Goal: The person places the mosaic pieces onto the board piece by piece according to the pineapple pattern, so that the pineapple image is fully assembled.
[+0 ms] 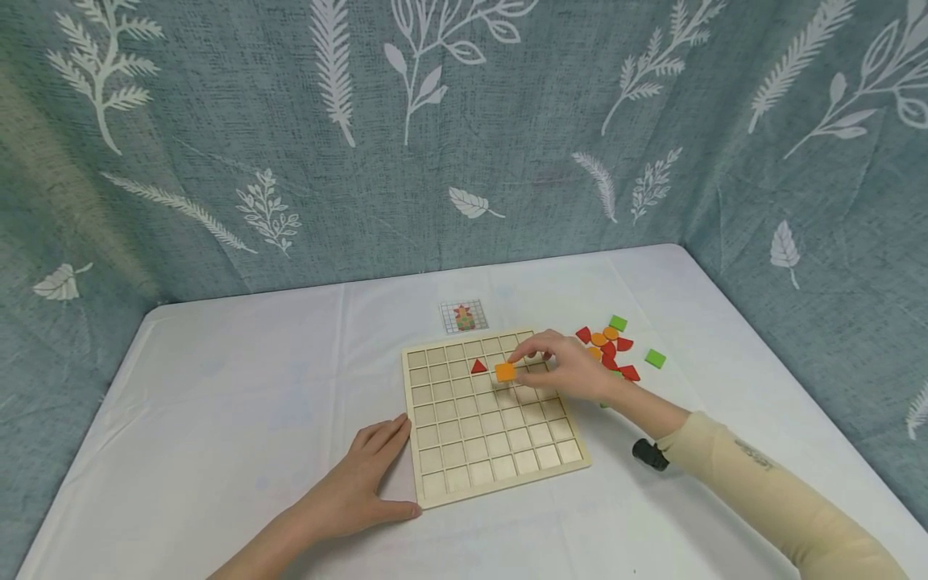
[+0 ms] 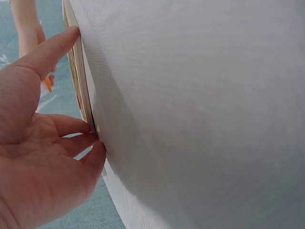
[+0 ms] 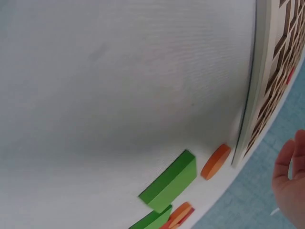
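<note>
A wooden grid board (image 1: 500,488) with square compartments lies on the white table. One red triangle tile (image 1: 478,366) sits in a compartment in its upper part. Over the board, to the right of that triangle, my right hand (image 1: 569,369) pinches an orange square tile (image 1: 505,372) between thumb and fingers. My left hand (image 1: 355,487) rests against the board's left edge, its fingers at the side and its thumb near the lower corner. In the left wrist view, the left hand (image 2: 52,138) touches the board's rim (image 2: 82,71) with thumb and fingertips.
A small picture card (image 1: 464,316) lies behind the board. To its right are several loose tiles: red pieces (image 1: 625,345), orange discs (image 1: 598,340) and green rectangles (image 1: 656,358). A black object (image 1: 649,454) is at the right wrist. A leaf-patterned curtain (image 1: 406,201) stands behind the table.
</note>
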The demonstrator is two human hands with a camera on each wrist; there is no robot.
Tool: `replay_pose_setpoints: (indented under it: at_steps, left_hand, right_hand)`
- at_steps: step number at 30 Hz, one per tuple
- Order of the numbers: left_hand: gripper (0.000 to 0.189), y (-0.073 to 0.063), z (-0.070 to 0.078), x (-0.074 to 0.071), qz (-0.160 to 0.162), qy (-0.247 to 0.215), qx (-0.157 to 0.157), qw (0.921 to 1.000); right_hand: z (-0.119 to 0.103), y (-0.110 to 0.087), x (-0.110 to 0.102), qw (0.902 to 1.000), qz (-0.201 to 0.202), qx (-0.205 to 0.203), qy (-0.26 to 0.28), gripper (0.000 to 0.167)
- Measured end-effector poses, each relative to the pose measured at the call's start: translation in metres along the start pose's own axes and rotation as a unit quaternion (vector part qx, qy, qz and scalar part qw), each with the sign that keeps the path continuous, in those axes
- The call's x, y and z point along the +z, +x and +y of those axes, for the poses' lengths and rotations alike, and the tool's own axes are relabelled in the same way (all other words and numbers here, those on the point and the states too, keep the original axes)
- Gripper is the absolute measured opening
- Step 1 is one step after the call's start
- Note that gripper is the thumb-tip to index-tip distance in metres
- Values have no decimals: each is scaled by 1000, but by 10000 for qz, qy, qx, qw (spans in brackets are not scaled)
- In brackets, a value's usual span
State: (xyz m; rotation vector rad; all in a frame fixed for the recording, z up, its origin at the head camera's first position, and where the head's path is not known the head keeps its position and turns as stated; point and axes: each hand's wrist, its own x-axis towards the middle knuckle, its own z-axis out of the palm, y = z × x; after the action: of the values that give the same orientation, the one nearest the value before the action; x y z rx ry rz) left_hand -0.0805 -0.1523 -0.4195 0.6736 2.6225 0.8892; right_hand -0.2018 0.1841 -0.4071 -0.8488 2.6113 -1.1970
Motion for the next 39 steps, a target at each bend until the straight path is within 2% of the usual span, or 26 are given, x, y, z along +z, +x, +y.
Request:
replay_pose_setpoints:
  at_steps: [19,30,39]
  left_hand:
    - [104,1,0,-1,-74,-67,-105,9999]
    - [104,1,-1,-2,-74,-28,-74,9999]
    - [104,1,-2,-2,-46,3,-1,10000]
  right_hand:
    - [-9,16,17,9993,-288,-222,-44,22]
    - [-6,18,25,9989,-461,30,-82,22]
    - [-5,20,27,9986,-465,46,-256,22]
